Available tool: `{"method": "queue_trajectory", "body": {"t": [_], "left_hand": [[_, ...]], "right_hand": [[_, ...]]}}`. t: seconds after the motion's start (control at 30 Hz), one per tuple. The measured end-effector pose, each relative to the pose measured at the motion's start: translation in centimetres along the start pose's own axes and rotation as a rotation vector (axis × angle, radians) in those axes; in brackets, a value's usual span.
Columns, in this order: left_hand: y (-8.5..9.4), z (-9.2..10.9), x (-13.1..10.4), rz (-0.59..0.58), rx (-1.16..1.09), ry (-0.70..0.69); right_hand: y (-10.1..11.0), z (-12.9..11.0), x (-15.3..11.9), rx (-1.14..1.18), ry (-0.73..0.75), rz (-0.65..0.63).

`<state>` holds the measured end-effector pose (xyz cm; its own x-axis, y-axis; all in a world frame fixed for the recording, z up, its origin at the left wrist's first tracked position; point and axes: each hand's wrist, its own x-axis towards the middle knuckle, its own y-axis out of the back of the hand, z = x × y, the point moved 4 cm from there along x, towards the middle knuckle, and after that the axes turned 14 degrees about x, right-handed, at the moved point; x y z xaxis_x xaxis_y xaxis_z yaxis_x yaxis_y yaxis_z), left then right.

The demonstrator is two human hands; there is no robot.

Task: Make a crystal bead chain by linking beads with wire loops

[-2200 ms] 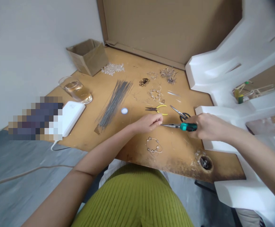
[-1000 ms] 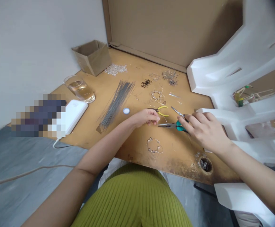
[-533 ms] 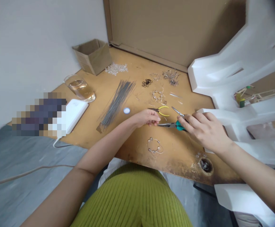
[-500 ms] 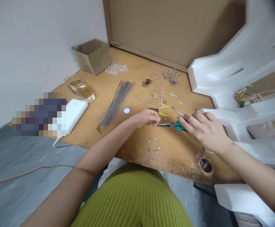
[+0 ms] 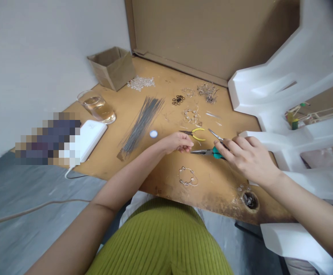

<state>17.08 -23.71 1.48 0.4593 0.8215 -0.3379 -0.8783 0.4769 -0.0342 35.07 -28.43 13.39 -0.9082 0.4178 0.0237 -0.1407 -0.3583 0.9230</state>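
My right hand [image 5: 245, 158] is closed around needle-nose pliers [image 5: 203, 152] with teal grips, their jaws pointing left. A pointed metal tool [image 5: 215, 134] also sticks out beside my right fingers; whether I hold it or it lies on the table, I cannot tell. Right at the pliers' tips, my left hand [image 5: 182, 143] is pinched closed, and what it holds is too small to make out. Yellow-handled pliers [image 5: 197, 134] lie just beyond my left fingers. Nearer my body, a wire ring with clear beads [image 5: 186, 175] rests on the wooden table [image 5: 160, 175].
A bundle of grey wires [image 5: 143, 124] lies left of a small white round lid [image 5: 153, 133]. Behind are clear beads [image 5: 140, 83], black rings [image 5: 178, 100], another beaded ring [image 5: 191, 115] and a wire pile [image 5: 208, 93]. A glass [image 5: 97, 109] stands left; white foam [image 5: 246, 91] borders the right.
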Motion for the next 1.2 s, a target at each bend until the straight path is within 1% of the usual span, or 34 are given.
{"method": "queue_trajectory", "body": {"t": [0.1, 0.37, 0.43, 0.5, 0.6, 0.67, 0.77, 0.83, 0.87, 0.97, 1.07, 1.13, 1.2], "left_hand": [[0.0, 0.1, 0.0, -0.005, -0.005, 0.002], [-0.1, -0.2, 0.1, -0.017, -0.004, 0.003], [-0.1, -0.2, 0.1, -0.005, 0.010, -0.015], [-0.2, 0.0, 0.0, 0.035, 0.052, -0.071], [-0.6, 0.5, -0.4, 0.144, 0.162, -0.182], [-1.0, 1.0, -0.9, 0.233, 0.269, -0.260], [-1.8, 1.9, -1.9, 0.358, 0.511, -0.403], [-2.1, 2.5, -2.5, 0.400, 0.661, -0.470], [-2.2, 2.6, -2.6, 0.410, 0.709, -0.485], [-1.9, 2.5, -2.4, 0.427, 0.735, -0.470], [-0.8, 1.7, -1.6, 0.465, 0.685, -0.398], [0.0, 1.1, -0.9, 0.469, 0.607, -0.333], [0.4, 0.6, -0.2, 0.402, 0.449, -0.264]], "right_hand": [[0.0, 0.0, 0.0, 0.013, -0.003, 0.007], [0.2, -0.2, 0.0, -0.049, 0.039, 0.033], [0.2, -0.2, 0.0, -0.042, 0.032, 0.034], [0.0, -0.1, 0.1, -0.013, 0.000, 0.011], [-0.7, 0.4, 0.0, 0.107, -0.115, -0.064], [-1.3, 1.1, -0.2, 0.239, -0.259, -0.142], [-2.3, 2.2, -0.6, 0.436, -0.496, -0.304], [-2.8, 2.6, -0.8, 0.526, -0.586, -0.385], [-3.0, 2.7, -0.9, 0.558, -0.607, -0.402], [-3.5, 2.8, -0.9, 0.610, -0.587, -0.373], [-4.1, 2.5, -1.0, 0.614, -0.542, -0.307], [-4.8, 2.2, -1.4, 0.600, -0.579, -0.301], [-5.8, 1.6, -1.9, 0.580, -0.653, -0.330]]}}
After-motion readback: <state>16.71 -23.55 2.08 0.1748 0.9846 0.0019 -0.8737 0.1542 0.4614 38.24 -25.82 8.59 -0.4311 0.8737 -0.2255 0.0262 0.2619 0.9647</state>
